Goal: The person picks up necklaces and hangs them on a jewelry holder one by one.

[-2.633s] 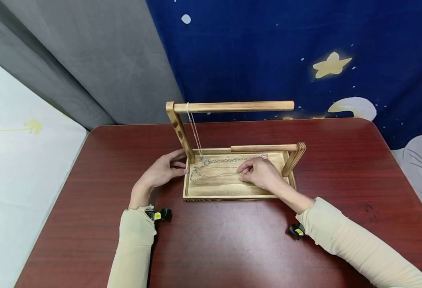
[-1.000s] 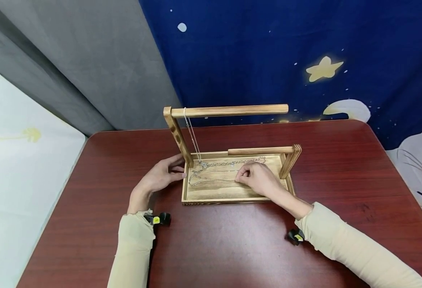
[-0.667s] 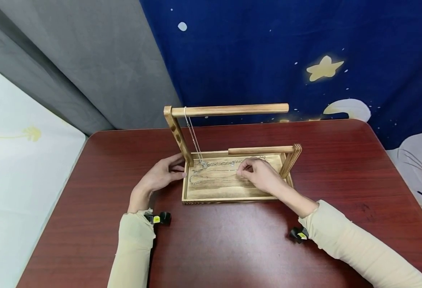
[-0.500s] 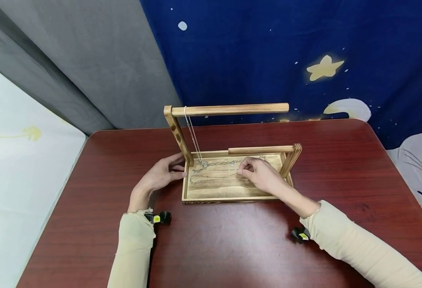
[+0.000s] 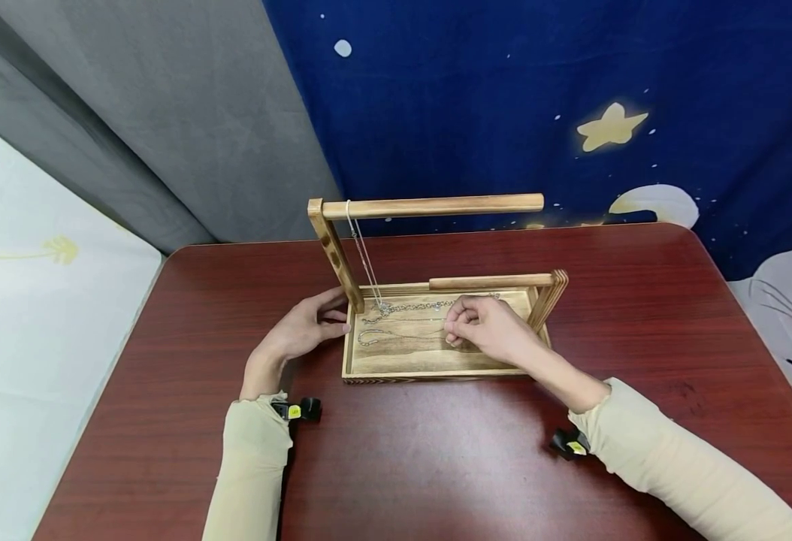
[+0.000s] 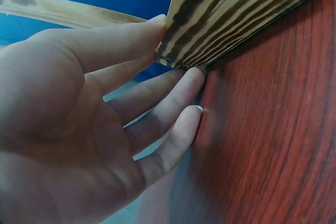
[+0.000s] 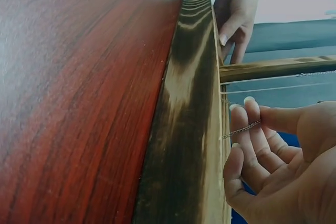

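Note:
A wooden jewelry stand has a shallow tray (image 5: 423,376) at its base. At its left end, my left hand (image 5: 300,330) touches the tray with spread, nearly straight fingers; the left wrist view shows the thumb tip (image 6: 156,20) at the striped wooden corner. My right hand (image 5: 489,328) is over the tray's right half, pinching a thin silver necklace (image 7: 244,129) between thumb and fingers. Part of that necklace (image 5: 371,338) lies looped in the tray. Behind it are a thicker chain (image 5: 412,307) and a finer chain (image 5: 406,320), partly hidden by the right hand.
One necklace (image 5: 364,252) hangs from the left of the upper bar (image 5: 436,205), its pendant reaching the tray. A lower bar (image 5: 491,282) joins the short right post (image 5: 548,304). The stand sits on a red-brown table (image 5: 430,466), with curtains behind.
The right hand moves slightly forward and right, then its fingers shift their pinch on the necklace. The left hand stays at the tray's end. The view dips slightly from the oldest frame.

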A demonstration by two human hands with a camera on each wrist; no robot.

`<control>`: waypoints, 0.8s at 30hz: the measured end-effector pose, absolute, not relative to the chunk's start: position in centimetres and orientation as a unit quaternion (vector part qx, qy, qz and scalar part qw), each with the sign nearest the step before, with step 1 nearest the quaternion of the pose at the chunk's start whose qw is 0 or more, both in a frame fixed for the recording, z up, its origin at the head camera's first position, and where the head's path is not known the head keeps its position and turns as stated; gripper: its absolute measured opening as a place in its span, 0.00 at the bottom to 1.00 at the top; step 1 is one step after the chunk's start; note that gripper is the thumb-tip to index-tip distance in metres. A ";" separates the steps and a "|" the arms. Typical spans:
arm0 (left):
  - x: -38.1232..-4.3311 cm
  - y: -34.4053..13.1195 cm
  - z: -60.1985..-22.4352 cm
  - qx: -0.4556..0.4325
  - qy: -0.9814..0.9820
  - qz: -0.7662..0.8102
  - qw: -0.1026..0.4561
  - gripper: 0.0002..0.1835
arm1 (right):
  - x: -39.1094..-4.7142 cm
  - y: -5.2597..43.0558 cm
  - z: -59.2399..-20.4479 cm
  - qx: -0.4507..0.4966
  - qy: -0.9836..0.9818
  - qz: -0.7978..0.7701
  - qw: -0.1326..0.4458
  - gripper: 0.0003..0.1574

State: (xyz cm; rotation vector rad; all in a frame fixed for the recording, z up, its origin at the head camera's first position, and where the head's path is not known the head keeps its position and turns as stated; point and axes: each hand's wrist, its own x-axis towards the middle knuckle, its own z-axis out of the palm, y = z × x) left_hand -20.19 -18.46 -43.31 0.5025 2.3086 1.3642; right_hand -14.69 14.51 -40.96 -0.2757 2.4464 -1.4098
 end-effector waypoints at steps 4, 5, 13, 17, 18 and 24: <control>-20.1 -18.4 -43.2 0.179 0.830 0.487 0.205 0.38 | -14.5 14.6 -40.8 -0.109 0.837 -0.513 0.154 0.03; -20.1 -18.4 -43.1 0.177 0.830 0.488 0.206 0.38 | -14.5 14.6 -40.7 -0.114 0.833 -0.519 0.157 0.03; -20.1 -18.5 -43.0 0.168 0.824 0.496 0.215 0.39 | -13.9 14.8 -39.9 -0.133 0.777 -0.585 0.189 0.10; -20.1 -18.5 -43.0 0.171 0.825 0.494 0.213 0.39 | -13.7 15.0 -39.6 -0.142 0.771 -0.593 0.183 0.09; -20.1 -18.5 -43.0 0.172 0.826 0.493 0.213 0.39 | -13.7 15.0 -39.4 -0.141 0.770 -0.595 0.183 0.09; -20.2 -18.5 -43.1 0.169 0.828 0.492 0.211 0.39 | -13.5 15.2 -38.5 -0.120 0.747 -0.625 0.194 0.14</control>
